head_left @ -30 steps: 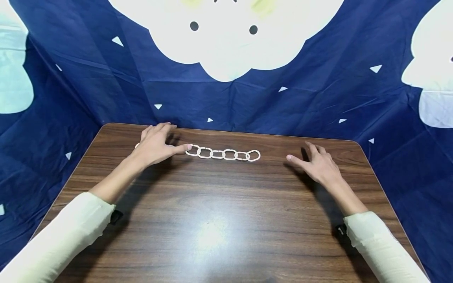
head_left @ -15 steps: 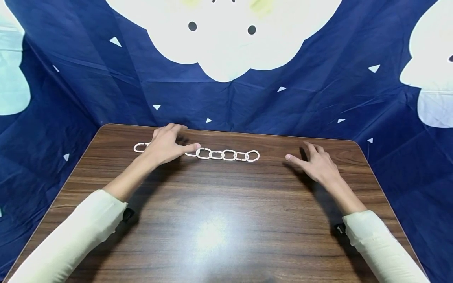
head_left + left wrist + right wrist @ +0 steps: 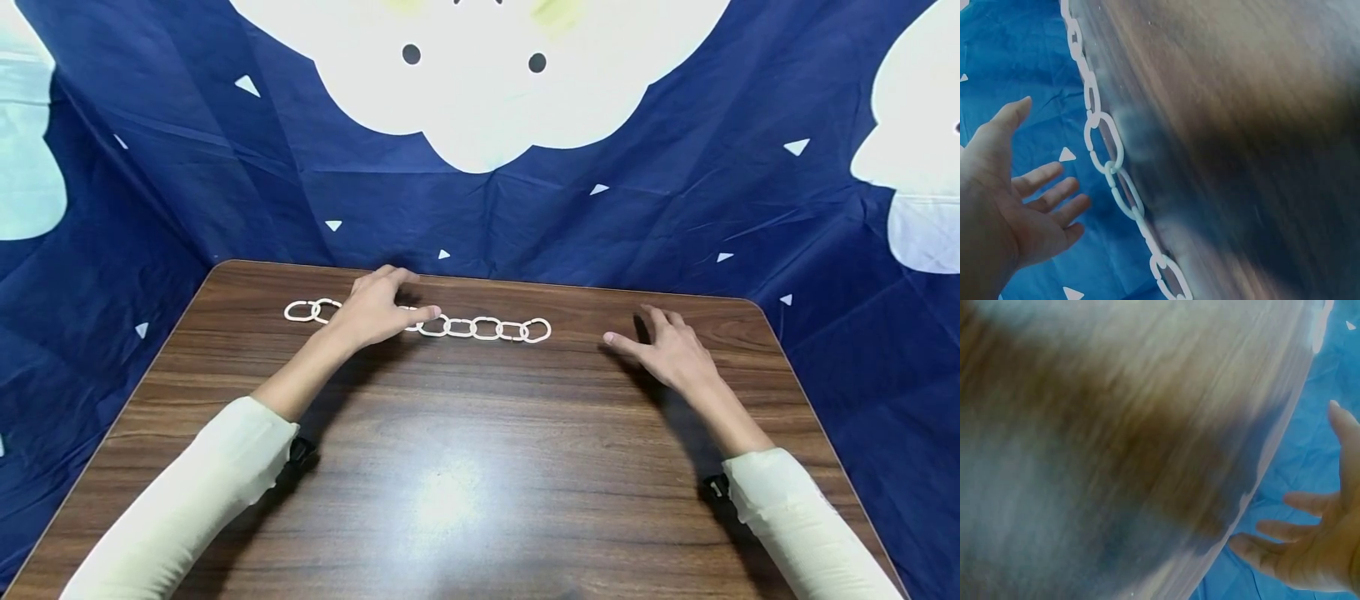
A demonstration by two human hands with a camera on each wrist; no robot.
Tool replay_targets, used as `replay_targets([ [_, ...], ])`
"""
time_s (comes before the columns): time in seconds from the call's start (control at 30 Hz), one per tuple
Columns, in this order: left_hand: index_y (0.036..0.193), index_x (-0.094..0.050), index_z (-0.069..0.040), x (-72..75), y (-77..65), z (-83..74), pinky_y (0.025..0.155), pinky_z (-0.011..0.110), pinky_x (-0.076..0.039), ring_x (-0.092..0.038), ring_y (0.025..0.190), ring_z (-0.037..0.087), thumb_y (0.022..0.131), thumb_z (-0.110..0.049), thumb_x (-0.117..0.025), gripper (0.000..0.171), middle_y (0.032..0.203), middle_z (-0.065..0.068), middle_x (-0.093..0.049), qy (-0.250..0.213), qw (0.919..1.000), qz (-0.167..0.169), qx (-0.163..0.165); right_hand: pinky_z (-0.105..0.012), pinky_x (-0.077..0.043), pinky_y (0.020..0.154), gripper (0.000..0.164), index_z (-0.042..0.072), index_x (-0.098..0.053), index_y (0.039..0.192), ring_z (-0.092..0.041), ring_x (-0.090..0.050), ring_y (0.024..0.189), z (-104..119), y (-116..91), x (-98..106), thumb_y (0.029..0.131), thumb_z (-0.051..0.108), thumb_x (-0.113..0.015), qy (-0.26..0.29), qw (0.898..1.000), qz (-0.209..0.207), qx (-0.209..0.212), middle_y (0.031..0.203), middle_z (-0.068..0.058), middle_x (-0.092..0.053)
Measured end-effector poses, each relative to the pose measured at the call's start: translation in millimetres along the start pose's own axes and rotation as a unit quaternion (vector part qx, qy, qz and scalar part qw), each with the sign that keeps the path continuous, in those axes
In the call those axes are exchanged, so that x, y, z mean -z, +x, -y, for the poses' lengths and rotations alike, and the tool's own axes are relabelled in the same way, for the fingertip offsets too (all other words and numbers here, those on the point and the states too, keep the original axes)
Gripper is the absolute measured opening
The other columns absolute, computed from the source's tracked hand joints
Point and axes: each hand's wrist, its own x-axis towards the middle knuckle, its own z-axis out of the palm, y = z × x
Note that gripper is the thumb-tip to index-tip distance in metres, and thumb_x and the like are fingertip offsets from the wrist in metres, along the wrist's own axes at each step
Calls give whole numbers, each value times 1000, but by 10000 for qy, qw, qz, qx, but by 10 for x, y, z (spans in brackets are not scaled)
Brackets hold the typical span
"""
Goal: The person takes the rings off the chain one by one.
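Note:
A chain of white oval links (image 3: 487, 327) lies stretched out along the far side of the wooden table. My left hand (image 3: 380, 310) hovers over the chain left of its middle, fingers spread, and hides a few links in the head view. In the left wrist view the chain (image 3: 1104, 142) runs past the left hand (image 3: 1019, 200), which grips nothing. To the right of the chain's end, my right hand (image 3: 675, 350) is held with fingers loosely spread and nothing in it. The right wrist view shows that hand (image 3: 1310, 540) beside the table's edge, with a bit of white link (image 3: 1322, 328) at the top.
The brown wood-grain table (image 3: 480, 417) has rounded far corners and a bright glare spot. Behind it hangs a dark blue cloth (image 3: 480, 217) with white cloud shapes and small triangles. A dark band or strap (image 3: 302, 451) shows at the left sleeve.
My left hand has slid rightward above the chain, uncovering links at its left end. The chain lies in the same place, and my right hand has hardly moved.

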Motion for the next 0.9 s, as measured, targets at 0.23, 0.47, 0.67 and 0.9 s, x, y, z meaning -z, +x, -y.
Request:
replay_targets([
  [0.23,153,-65,-5,-66,16,-10,130,65,-35,-55,148,45,98,-55,-82,76,152,18,-66,-130,9999,85,-57,-82,-40,121,120,4,-32,175,-63,-38,159,21,-28,-10,96,87,-65,-18,10000,31,56,176,-38,-34],
  [0.47,150,-68,-4,-104,50,-54,129,63,-43,-54,151,46,99,-49,-83,70,151,18,-68,-203,9997,114,-97,-78,-42,123,104,3,-41,171,-59,-43,157,33,-44,-36,101,75,-68,105,9997,-64,224,171,-36,-43],
  [0.67,146,-71,-4,-160,62,-84,130,62,-42,-53,152,47,99,-49,-83,67,153,17,-68,-235,9995,165,-165,-77,-40,125,95,3,-43,170,-58,-42,158,77,-43,-39,104,68,-70,243,9993,-54,287,169,-36,-45],
  [0.9,142,-73,-4,-225,90,-117,132,60,-41,-54,153,45,100,-45,-83,60,152,17,-70,-227,9990,153,-346,-74,-41,126,86,1,-49,165,-57,-46,156,160,-33,-43,107,61,-70,371,9983,-163,411,166,-36,-51],
])
